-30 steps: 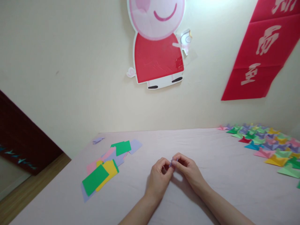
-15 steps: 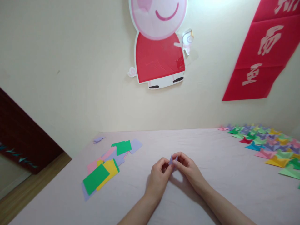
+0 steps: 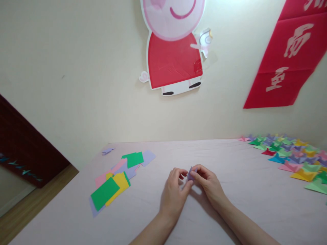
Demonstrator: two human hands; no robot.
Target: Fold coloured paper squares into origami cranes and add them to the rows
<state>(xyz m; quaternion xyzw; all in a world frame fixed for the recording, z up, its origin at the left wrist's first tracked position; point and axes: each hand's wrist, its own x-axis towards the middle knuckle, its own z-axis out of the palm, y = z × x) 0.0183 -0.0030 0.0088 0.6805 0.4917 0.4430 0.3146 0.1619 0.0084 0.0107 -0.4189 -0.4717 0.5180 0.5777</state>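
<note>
Overlapping coloured paper sheets (image 3: 104,194) lie on the counter (image 3: 143,217) to your left. Your left hand (image 3: 173,194) is loosely curled, index finger parted from the thumb, which sits at the lower edge of the small purple folded paper (image 3: 190,177) between your hands. Your right hand (image 3: 209,182) pinches that paper; you seem to be shaping it, which calls for light, steady fingertips. Origami cranes (image 3: 304,174) crowd the far right.

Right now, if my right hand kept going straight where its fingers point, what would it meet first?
Probably your left hand, just past the folded purple paper your right hand pinches, though depth is hard to judge.
</note>
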